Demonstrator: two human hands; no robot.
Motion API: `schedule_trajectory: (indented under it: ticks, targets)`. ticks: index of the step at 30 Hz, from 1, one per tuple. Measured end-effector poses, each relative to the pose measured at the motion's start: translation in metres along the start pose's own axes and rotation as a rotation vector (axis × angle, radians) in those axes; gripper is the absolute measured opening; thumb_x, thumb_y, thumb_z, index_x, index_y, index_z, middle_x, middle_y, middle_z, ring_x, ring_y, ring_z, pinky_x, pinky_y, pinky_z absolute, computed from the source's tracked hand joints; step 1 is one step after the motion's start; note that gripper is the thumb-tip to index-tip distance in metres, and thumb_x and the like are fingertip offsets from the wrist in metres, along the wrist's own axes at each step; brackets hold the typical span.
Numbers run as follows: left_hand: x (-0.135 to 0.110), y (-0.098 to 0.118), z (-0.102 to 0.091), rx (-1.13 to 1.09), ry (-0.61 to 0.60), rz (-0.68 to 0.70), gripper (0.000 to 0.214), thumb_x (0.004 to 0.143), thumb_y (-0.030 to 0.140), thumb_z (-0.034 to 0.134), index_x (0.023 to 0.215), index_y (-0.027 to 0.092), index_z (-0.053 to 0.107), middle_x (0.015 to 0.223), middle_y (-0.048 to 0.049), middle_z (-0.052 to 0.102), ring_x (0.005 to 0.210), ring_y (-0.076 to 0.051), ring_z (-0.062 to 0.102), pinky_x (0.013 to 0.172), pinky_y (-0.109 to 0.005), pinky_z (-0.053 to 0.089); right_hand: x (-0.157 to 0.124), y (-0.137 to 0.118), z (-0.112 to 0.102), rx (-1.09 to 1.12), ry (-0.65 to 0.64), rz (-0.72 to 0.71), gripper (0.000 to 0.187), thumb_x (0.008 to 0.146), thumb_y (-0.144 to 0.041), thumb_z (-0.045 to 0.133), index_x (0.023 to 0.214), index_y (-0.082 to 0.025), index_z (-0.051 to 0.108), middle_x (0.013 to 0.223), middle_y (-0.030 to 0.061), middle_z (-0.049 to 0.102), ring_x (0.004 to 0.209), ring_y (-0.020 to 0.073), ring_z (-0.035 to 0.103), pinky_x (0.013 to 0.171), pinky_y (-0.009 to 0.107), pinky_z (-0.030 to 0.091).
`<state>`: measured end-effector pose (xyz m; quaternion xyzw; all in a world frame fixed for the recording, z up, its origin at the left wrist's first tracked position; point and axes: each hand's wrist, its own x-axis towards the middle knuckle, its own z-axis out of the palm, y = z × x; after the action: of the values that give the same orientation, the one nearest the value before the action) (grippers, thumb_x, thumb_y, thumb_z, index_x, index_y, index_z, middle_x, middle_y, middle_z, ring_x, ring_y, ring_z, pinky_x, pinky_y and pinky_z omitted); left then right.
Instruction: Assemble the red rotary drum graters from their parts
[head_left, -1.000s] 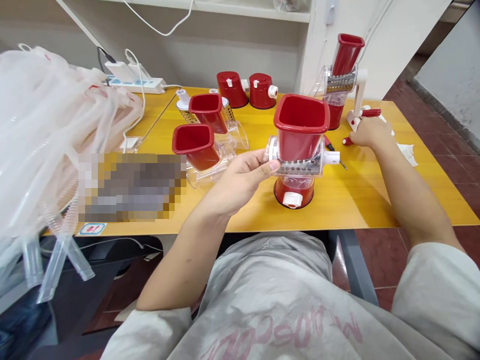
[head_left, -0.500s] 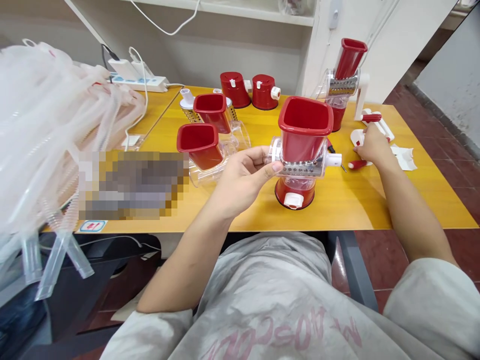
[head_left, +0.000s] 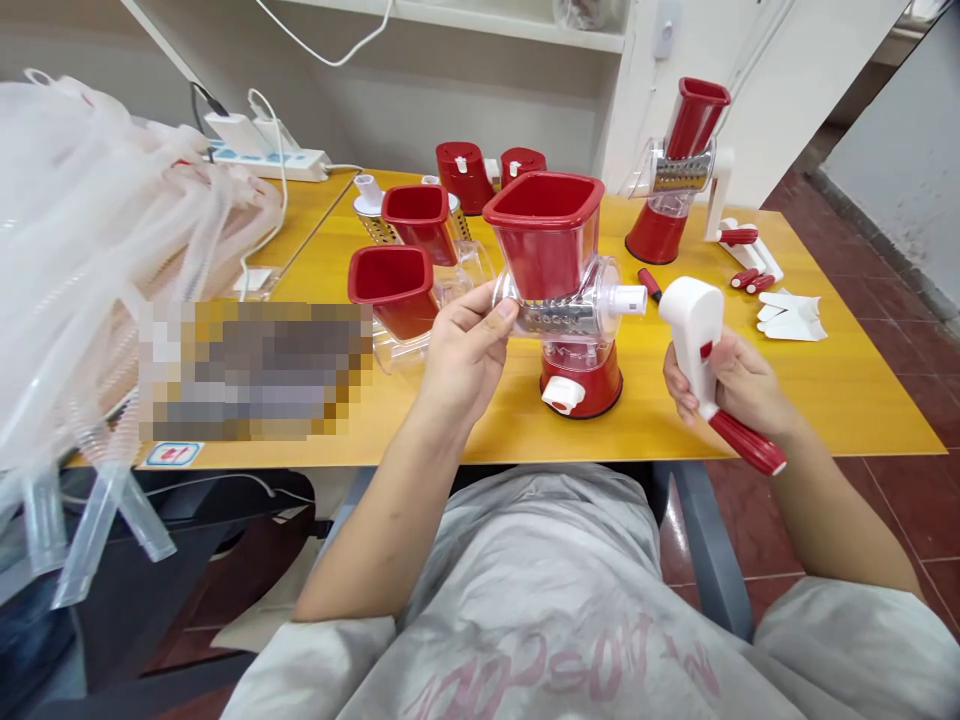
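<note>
With right hand (head_left: 742,388) grips crank (head_left: 696,352), slanted lengthwise down-right toward handle (head_left: 748,443); with left hand (head_left: 466,350) pinches grater (head_left: 553,262), shaft (head_left: 628,300) rightward, near 2 red hoppers (head_left: 409,312), partly hiding rear base (head_left: 523,160).

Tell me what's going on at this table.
A person's left hand holds a red-and-clear drum grater by its clear barrel, standing on the yellow table. The right hand holds a red-handled white crank, apart from the grater's exposed white shaft. Behind, to the right, stands another grater with its crank attached.
</note>
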<state>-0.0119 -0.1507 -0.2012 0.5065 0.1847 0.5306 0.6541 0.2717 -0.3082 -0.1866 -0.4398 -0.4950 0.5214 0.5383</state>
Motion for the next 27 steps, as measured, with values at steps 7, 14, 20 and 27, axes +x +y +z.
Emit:
schedule_trajectory:
  ticks: [7,14,20,27]
  targets:
    - [0.004,0.0,-0.002,-0.001,-0.018,-0.009,0.045,0.089,0.061,0.112,0.11,0.025,0.095,0.12,-0.0078,0.096,0.121,-0.029,0.09,0.107,-0.036,0.069,0.007,-0.005,0.027,0.141,-0.124,0.017,0.045,0.11,-0.066,0.088,0.123,-0.03,0.063,0.083,-0.0022,0.064,0.057,0.0147,0.052,0.045,0.025,0.043]
    - [0.005,0.003,-0.002,-0.004,-0.065,-0.037,0.05,0.084,0.065,0.112,0.104,0.023,0.095,0.119,-0.0113,0.096,0.125,-0.034,0.091,0.105,-0.04,0.073,0.017,0.004,0.011,0.13,-0.375,0.017,0.043,0.118,-0.062,0.08,0.135,-0.028,0.06,0.087,-0.0027,0.067,0.056,0.0121,0.053,0.048,0.024,0.047]
    - [0.014,0.008,-0.008,0.025,-0.135,-0.085,0.05,0.085,0.067,0.111,0.098,0.022,0.091,0.111,-0.0116,0.094,0.116,-0.036,0.092,0.096,-0.042,0.074,0.026,-0.042,-0.023,-0.223,-0.461,0.061,0.063,0.116,-0.048,0.089,0.163,-0.034,0.049,0.091,-0.0022,0.078,0.064,0.0149,0.067,0.059,0.025,0.055]
    - [0.026,0.011,-0.015,0.061,-0.197,-0.148,0.056,0.078,0.068,0.113,0.084,0.022,0.083,0.091,-0.0098,0.083,0.1,-0.036,0.088,0.092,-0.048,0.071,0.032,-0.091,-0.02,-0.402,-0.508,0.119,0.115,0.1,-0.025,0.101,0.196,-0.034,0.04,0.099,-0.0012,0.086,0.075,0.02,0.077,0.066,0.031,0.068]
